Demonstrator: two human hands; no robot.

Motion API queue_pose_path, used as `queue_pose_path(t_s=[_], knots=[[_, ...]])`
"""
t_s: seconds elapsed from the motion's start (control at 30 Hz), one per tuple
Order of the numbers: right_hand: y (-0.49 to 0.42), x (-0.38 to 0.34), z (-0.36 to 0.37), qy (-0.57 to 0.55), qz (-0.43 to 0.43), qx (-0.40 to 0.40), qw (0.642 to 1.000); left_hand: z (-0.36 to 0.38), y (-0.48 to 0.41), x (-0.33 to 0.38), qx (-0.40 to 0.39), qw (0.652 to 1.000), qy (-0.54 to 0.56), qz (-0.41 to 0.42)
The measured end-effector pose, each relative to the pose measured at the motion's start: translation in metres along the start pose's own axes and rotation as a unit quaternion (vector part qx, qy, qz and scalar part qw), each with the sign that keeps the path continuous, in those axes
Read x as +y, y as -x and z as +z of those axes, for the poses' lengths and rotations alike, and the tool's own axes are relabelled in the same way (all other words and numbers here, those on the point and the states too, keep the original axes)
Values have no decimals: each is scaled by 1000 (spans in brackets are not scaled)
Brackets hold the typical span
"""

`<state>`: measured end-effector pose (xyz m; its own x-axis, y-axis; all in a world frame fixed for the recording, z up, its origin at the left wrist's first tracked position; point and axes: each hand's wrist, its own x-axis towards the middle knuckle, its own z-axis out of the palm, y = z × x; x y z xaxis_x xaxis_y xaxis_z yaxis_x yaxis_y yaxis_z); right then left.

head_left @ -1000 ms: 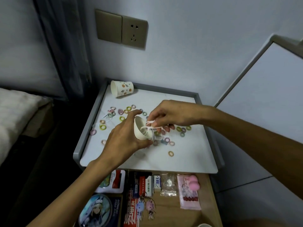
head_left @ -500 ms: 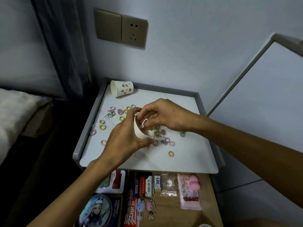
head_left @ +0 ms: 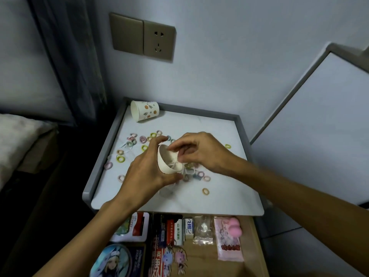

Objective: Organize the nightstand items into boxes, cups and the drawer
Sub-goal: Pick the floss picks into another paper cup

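My left hand [head_left: 146, 172] grips a small white paper cup [head_left: 166, 161], tilted with its mouth toward the right, just above the nightstand top [head_left: 179, 200]. My right hand [head_left: 199, 151] has its fingertips at the cup's mouth, pinching white hair ties [head_left: 176, 164] that hang into it. Several small coloured hair ties [head_left: 120, 158] lie scattered on the white top, left of the cup and under my right hand. One yellow-green tie [head_left: 228, 146] lies far right, one tan tie [head_left: 205, 191] near the front.
A second paper cup with a printed pattern [head_left: 144, 110] lies on its side at the back left corner. The open drawer [head_left: 249, 256] below the top holds cards, small boxes, a clear bag, keychains and a pink pouch. A bed [head_left: 18, 136] is at the left, wall sockets [head_left: 158, 42] above.
My right hand has moved left from the pile of ties to the mouth of the cup, bringing white ties with it. The left hand keeps the cup in about the same place.
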<state>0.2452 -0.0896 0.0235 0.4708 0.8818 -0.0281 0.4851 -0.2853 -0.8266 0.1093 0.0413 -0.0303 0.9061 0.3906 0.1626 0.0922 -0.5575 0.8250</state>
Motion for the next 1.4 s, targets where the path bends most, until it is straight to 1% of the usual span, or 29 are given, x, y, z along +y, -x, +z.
queue_pose_path(t_s=[0.03, 0.07, 0.13, 0.17, 0.23, 0.27, 0.37, 0.43, 0.57, 0.7, 0.83, 0.93, 1.07, 1.13, 1.2, 1.27, 1.33, 1.4], knots=[[-3, 8, -7, -18, 14, 28, 999, -1, 0, -1, 5, 1000, -8, -7], [-8, 19, -15, -8, 30, 67, 997, -2, 0, -1, 11, 1000, -18, -12], [-21, 51, -38, 79, 83, 136, 984, -5, -1, -2, 19, 999, -30, -19], [-27, 70, -50, 133, 116, 143, 974, -6, -2, -2, 22, 999, -31, -20], [-37, 101, -68, 214, 176, 102, 955, -6, -2, -3, 22, 999, -31, -23], [-42, 113, -73, 232, 189, 74, 951, -7, -3, -3, 19, 999, -33, -24], [-56, 130, -71, 249, 182, 25, 951, -8, -7, -4, 17, 999, -37, -28], [-60, 139, -65, 263, 161, 27, 951, -8, -9, -4, 16, 999, -37, -28], [-60, 145, -58, 235, 157, 81, 956, -7, -11, -5, 12, 999, -29, -29], [-60, 142, -63, 178, 188, 104, 960, -7, -10, -5, 12, 999, -30, -33], [-60, 137, -73, 118, 200, 137, 963, -7, -8, -3, 13, 999, -30, -32], [-62, 136, -80, 79, 219, 160, 959, -7, -9, -3, 12, 999, -30, -36], [-62, 144, -87, 70, 247, 171, 951, -6, -9, -1, 8, 999, -32, -35], [-60, 146, -87, 114, 258, 191, 940, -7, -9, -1, 7, 999, -28, -35], [-59, 144, -86, 212, 226, 202, 929, -8, -10, -2, 8, 999, -28, -36], [-58, 138, -82, 291, 162, 186, 924, -8, -9, -2, 7, 999, -27, -35], [-60, 131, -73, 321, 114, 144, 929, -8, -9, -2, 8, 999, -26, -37], [-63, 125, -61, 351, 93, 106, 926, -8, -9, -1, 9, 999, -26, -37]])
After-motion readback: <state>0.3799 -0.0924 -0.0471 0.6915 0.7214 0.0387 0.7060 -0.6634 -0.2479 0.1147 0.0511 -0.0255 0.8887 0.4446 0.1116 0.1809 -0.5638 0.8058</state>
